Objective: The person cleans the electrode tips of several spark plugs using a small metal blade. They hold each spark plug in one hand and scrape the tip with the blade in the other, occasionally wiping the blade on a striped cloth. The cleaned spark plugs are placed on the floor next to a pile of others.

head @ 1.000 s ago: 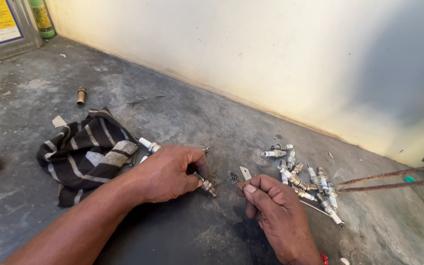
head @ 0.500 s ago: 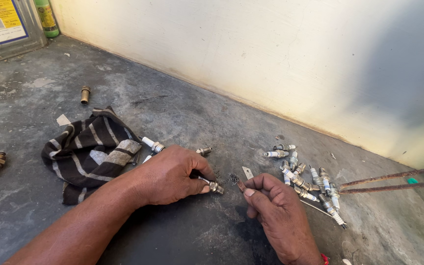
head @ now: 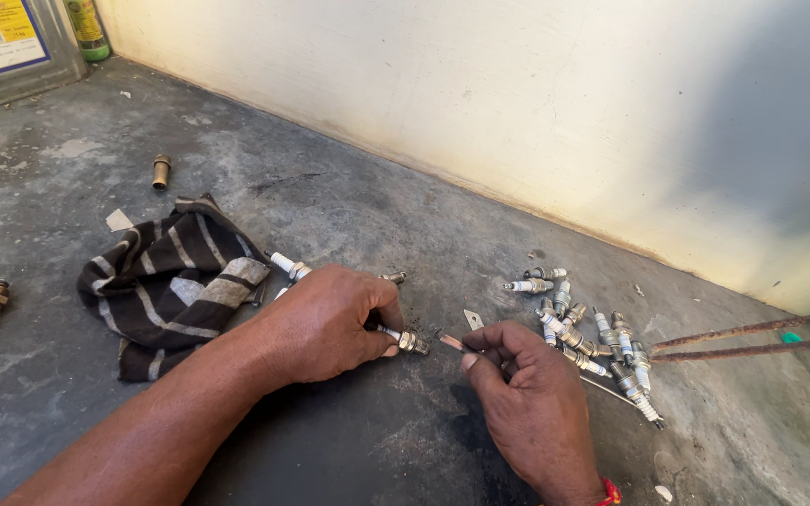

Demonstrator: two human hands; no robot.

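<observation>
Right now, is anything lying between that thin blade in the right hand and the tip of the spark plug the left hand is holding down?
Nothing visible: only bare floor separates the blade in the right hand from the spark plug under the left hand.

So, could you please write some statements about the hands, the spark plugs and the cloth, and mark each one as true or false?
1. The left hand holds a spark plug down on the floor. True.
2. The right hand is empty. False: it pinches a thin metal strip that points at the plug's tip.
3. The pile of spark plugs lies to the right of both hands. True.
4. The striped cloth covers the pile. False: it lies apart from it, left of the left hand.
5. A brass fitting lies on the grey floor beyond the cloth. True.
</observation>
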